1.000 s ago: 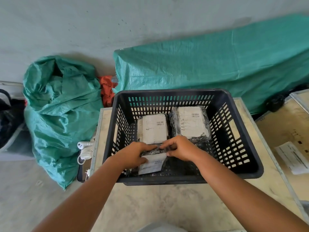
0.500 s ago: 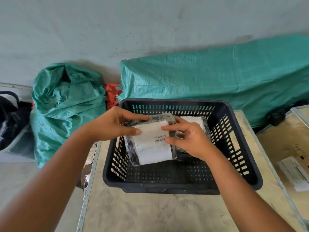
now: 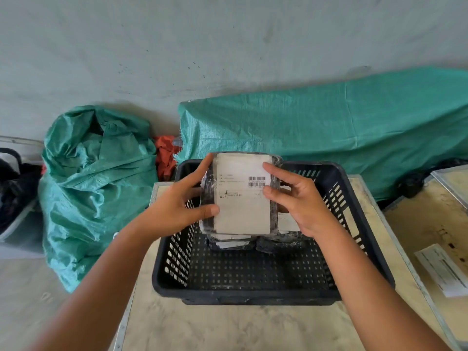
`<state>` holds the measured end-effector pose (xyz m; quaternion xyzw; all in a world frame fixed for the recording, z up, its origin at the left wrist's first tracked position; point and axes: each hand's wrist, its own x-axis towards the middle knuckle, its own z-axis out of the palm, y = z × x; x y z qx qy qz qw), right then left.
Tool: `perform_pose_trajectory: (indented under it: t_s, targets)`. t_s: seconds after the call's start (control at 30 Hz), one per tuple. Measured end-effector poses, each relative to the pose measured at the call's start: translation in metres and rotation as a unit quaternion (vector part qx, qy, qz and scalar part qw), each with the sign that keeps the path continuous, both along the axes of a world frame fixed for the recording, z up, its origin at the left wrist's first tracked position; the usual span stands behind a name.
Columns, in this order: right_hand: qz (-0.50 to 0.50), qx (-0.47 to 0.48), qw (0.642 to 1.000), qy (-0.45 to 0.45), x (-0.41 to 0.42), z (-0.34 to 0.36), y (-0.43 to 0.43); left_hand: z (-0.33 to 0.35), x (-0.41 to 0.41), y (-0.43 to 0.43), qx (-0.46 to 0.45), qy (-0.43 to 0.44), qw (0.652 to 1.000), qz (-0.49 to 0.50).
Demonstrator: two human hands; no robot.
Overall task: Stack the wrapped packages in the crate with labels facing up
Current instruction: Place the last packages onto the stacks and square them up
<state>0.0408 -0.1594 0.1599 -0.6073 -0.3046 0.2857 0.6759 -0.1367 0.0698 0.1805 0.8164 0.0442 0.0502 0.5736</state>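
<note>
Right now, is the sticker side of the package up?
Yes. The held package shows its white barcode label facing up.

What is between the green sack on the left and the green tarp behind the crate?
In the head view, a crumpled orange-red cloth sits between them.

white label (image 3: 242, 196) on the wrapped package (image 3: 240, 193) held over the crate: barcode (image 3: 256, 178) at upper right w/ digit rows under it, too small to read. a few faint text lines at left, illegible. paper sheet (image 3: 445, 269) on the side table at right has print, too blurred to read.
</note>
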Motion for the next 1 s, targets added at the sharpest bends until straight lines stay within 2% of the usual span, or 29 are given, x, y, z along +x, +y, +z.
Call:
perform_pose_trajectory:
  t_s: [0.13, 0.3, 0.4, 0.63, 0.73, 1.0]
  targets:
    - [-0.017, -0.017, 0.999, 0.024, 0.012, -0.009, 0.006, -0.015, 0.007, -0.006, 0.010, 0.017, 1.000, 0.014]
    - [-0.006, -0.130, 0.990, -0.051, 0.029, -0.018, 0.026, -0.040, 0.029, 0.005, 0.048, 0.105, 0.993, 0.036]
    - [0.034, -0.207, 0.974, -0.086, 0.035, -0.035, 0.040, -0.061, 0.038, 0.013, 0.025, 0.154, 0.987, 0.049]
    - [0.092, -0.325, 0.936, -0.102, 0.042, -0.082, 0.074, -0.098, 0.064, 0.019, -0.016, 0.256, 0.961, 0.106]
    - [0.084, -0.341, 0.932, -0.084, 0.043, -0.099, 0.075, -0.115, 0.071, 0.022, -0.006, 0.274, 0.958, 0.090]
    - [0.089, -0.375, 0.916, -0.116, 0.043, -0.126, 0.075, -0.147, 0.085, 0.014, 0.016, 0.325, 0.942, 0.082]
